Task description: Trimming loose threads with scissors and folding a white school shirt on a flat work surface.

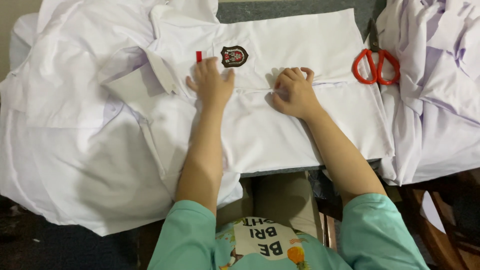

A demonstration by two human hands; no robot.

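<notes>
**Both hands pressed on white shirt at mid-surface**

The white shirt (280, 125) lies spread flat across the middle of the surface (295, 11), its lower part reaching the near edge and overhanging it slightly. A dark embroidered badge (234, 56) sits on the chest, with a small red tab (199, 56) just to its left.

The left hand (211, 85) rests palm down on the shirt just below the badge, fingers extended and slightly spread, holding nothing. The right hand (294, 92) lies just beside it, knuckles up, fingers curled and pinching a horizontal fold of the fabric.

Red-handled scissors (376, 62) lie closed near the far right corner, well apart from both hands. Further white garments (70, 125) are heaped at the left edge, and more white cloth (440, 90) at the right edge.
</notes>
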